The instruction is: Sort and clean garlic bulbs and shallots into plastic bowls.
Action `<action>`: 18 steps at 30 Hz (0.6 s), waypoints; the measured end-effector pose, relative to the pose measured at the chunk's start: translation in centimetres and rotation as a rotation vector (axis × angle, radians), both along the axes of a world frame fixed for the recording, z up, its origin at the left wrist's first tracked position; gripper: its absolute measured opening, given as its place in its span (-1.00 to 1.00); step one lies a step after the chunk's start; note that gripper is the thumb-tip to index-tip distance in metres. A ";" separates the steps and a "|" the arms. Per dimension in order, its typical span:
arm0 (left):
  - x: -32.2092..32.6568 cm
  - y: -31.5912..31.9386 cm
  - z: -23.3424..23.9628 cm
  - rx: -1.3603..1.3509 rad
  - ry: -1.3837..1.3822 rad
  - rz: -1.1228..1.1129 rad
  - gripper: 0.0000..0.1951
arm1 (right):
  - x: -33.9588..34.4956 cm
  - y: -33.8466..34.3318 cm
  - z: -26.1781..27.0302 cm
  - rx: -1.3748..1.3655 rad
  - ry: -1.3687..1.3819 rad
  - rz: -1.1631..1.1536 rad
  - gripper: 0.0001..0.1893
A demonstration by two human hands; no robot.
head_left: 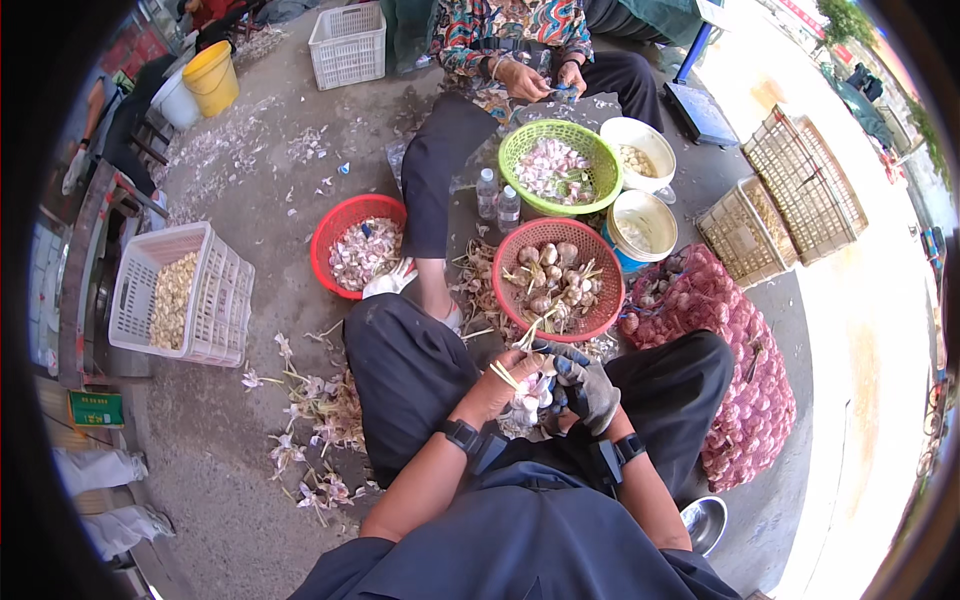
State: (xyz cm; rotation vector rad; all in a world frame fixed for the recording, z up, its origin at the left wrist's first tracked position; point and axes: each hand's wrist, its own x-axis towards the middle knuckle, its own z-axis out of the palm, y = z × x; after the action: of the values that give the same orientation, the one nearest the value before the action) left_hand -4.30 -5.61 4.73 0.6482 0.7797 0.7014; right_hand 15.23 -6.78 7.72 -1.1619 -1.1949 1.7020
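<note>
Between my knees, my bare left hand grips a garlic bulb with its stems; pale stalks stick out past the fingers. My right hand, in a grey and dark work glove, closes on the same garlic from the other side. The fingers hide most of that bulb. Just below them show whitish-pink garlic cloves; what they rest on is hidden. Directly ahead stands a red plastic basket with several whole garlic bulbs. Cut stalks and husks litter the floor beside my left leg.
A person sits opposite, hands working, one foot near a red basin of cloves. A green basket, two buckets and water bottles stand ahead. Right are a mesh sack of garlic and crates; left, another crate.
</note>
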 end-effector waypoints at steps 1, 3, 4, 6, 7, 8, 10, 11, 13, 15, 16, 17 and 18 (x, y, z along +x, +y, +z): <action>0.1 0.0 0.5 -0.030 -0.063 0.010 -0.66 | 0.1 0.0 -0.2 -0.002 -0.002 -0.002 -0.43; 0.3 0.1 1.4 -0.062 -0.126 0.020 -0.65 | 0.3 0.0 -0.3 -0.269 0.323 -0.087 -0.45; 0.5 0.1 1.7 -0.079 -0.125 0.069 -0.67 | 0.3 0.1 -0.6 -0.282 0.358 -0.084 -0.44; 0.5 0.2 1.5 -0.097 -0.123 0.118 -0.69 | 0.3 0.5 -0.8 -0.296 0.354 -0.090 -0.46; 0.4 0.3 1.0 -0.111 -0.152 0.107 -0.69 | 0.3 0.6 -1.0 -0.307 0.351 -0.096 -0.48; 0.3 0.4 0.6 -0.124 -0.182 0.096 -0.68 | 0.1 0.7 -1.2 -0.309 0.351 -0.095 -0.48; 0.3 0.8 0.2 -0.136 -0.172 0.122 -0.67 | -0.6 0.8 -1.5 -0.191 0.180 -0.191 -0.52; 0.3 0.9 0.1 -0.145 -0.163 0.146 -0.66 | -0.7 0.9 -1.6 -0.193 0.181 -0.191 -0.52; 0.3 0.9 0.0 -0.146 -0.136 0.155 -0.67 | -1.1 0.9 -0.6 -0.101 0.107 -0.213 -0.49; 0.4 0.9 -0.1 -0.145 -0.110 0.158 -0.68 | -0.7 1.0 -0.9 -0.110 0.001 -0.160 -0.48; 0.6 0.8 -0.2 -0.137 -0.093 0.168 -0.68 | -0.6 1.1 -1.6 -0.015 -0.103 -0.123 -0.48; 0.8 0.8 -0.2 -0.128 -0.076 0.179 -0.68 | -0.5 1.1 -2.2 0.079 -0.207 -0.085 -0.48; 0.7 0.8 -0.4 -0.129 -0.074 0.181 -0.68 | -1.0 1.1 -1.2 0.026 -0.171 -0.114 -0.56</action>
State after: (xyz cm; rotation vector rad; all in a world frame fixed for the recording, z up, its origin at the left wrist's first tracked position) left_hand -3.56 -4.84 4.33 0.4364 0.8143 0.8278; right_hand 14.20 -5.70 6.50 -1.3554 -1.2246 1.5231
